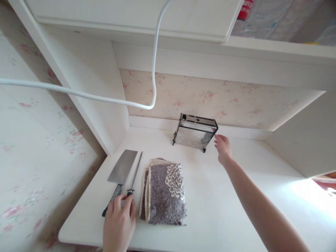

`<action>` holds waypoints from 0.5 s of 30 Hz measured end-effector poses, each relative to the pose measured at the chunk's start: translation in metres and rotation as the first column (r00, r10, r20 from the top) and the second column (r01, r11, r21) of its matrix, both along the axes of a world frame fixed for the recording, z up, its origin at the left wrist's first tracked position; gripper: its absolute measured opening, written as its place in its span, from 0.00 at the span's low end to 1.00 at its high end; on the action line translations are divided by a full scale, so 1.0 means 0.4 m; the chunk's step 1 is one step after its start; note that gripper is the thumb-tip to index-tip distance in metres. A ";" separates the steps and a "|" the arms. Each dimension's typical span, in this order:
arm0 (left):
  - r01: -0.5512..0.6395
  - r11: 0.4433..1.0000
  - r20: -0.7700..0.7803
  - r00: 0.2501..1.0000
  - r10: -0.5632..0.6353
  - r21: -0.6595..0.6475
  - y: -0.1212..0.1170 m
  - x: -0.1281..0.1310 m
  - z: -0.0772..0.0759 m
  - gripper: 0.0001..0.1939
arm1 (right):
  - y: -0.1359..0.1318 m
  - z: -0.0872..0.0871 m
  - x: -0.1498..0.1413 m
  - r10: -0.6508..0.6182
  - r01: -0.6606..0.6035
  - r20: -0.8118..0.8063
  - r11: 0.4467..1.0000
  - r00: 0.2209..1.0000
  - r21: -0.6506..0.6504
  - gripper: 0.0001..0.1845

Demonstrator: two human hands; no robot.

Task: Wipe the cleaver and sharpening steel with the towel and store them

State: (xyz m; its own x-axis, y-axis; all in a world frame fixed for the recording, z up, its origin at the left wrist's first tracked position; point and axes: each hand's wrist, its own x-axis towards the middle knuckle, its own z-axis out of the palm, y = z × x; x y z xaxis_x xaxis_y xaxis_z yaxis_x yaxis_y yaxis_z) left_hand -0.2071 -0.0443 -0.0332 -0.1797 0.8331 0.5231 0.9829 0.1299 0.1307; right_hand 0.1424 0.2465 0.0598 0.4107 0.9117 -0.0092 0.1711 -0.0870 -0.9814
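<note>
My left hand (119, 220) is closed round the black handle of a sharpening steel (137, 170), which lies on the white counter with its thin rod pointing away from me. Just left of it lies a cleaver (123, 166) with a broad grey blade and a dark handle, partly behind my fingers. At the back, a knife block (195, 133) with clear sides and a slotted top stands near the wall. My right hand (222, 145) is at the block's right side, fingers slightly apart; whether the fingertips touch it I cannot tell.
A folded purple-grey towel (164, 192) with a cream flower pattern lies right of the steel. A white cable (105, 100) hangs across the view above the counter (210, 206). An overhead cabinet (131, 17) and side panels enclose the space.
</note>
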 end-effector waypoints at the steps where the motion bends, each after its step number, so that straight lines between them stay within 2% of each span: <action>1: 0.002 1.000 0.035 0.999 -0.003 0.024 0.010 0.002 0.013 0.06 | 0.030 0.012 0.019 -0.014 0.013 -0.031 0.999 0.999 -0.029 0.22; 3: 0.062 0.996 0.198 0.977 -0.073 0.063 0.048 0.012 0.048 0.05 | 0.076 0.032 0.039 -0.012 0.005 -0.086 0.997 0.996 -0.081 0.21; 4: 0.126 0.989 0.321 0.936 -0.145 0.079 0.077 0.019 0.070 0.06 | 0.091 0.039 0.041 0.006 -0.016 -0.108 0.995 0.994 -0.096 0.21; 6: 0.288 0.956 0.601 0.755 -0.262 0.055 0.158 0.038 0.118 0.10 | 0.111 0.047 0.030 0.036 -0.049 -0.130 0.993 0.991 -0.103 0.23; 8: 0.387 0.920 0.800 0.532 -0.278 0.063 0.262 0.062 0.167 0.15 | 0.119 0.048 0.011 0.047 -0.060 -0.129 0.994 0.990 -0.093 0.27; 12: 0.503 0.862 0.969 0.172 -0.176 0.067 0.493 0.113 0.235 0.26 | 0.115 0.043 -0.024 0.081 -0.093 -0.121 0.991 0.989 -0.092 0.33; 13: 0.497 0.860 0.975 0.110 -0.193 0.114 0.547 0.123 0.244 0.28 | 0.112 0.042 -0.032 0.103 -0.115 -0.120 0.989 0.987 -0.094 0.33; 15: 0.471 0.867 0.969 0.090 -0.230 0.162 0.641 0.134 0.253 0.29 | 0.107 0.042 -0.051 0.160 -0.172 -0.117 0.981 0.980 -0.094 0.32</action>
State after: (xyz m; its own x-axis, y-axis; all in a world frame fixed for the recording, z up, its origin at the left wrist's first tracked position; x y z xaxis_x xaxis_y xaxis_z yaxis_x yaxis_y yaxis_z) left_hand -0.1535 0.2120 0.0680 -0.0824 0.9949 0.0582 0.0348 -0.0555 0.9979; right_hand 0.1219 0.2892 0.0767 0.2451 0.9588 -0.1433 0.0845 -0.1684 -0.9821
